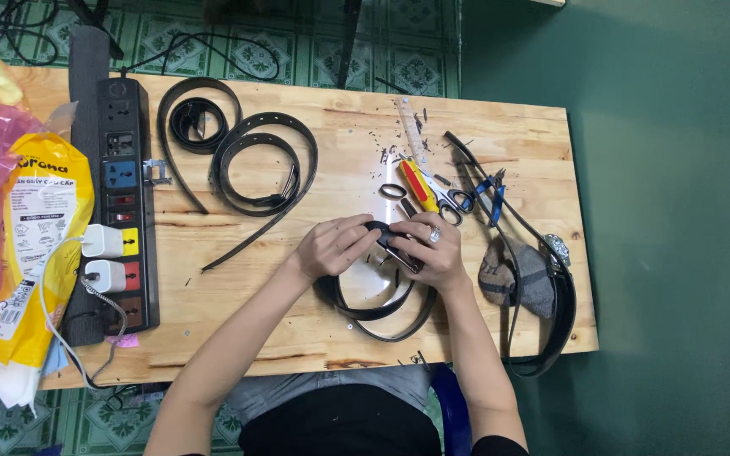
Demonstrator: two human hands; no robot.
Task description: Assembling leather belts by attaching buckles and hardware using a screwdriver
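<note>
Both my hands meet at the middle of the wooden table point(238, 312). My left hand point(334, 246) grips the end of a black leather belt point(373, 311) that curls in a loop toward me. My right hand point(433, 250), with a ring on one finger, pinches the same belt end at its metal buckle point(402, 256). The buckle is partly hidden by my fingers. Just beyond my hands lie a yellow-and-red handled tool point(417, 186) and scissors point(449, 201).
Two coiled black belts point(257, 169) lie at the far left-centre. A black power strip point(124, 203) with white chargers plugged in runs along the left, beside yellow and pink plastic bags point(19, 228). Blue-handled pliers point(492, 190), a grey cloth point(513, 274) and another belt point(559, 312) sit at the right edge.
</note>
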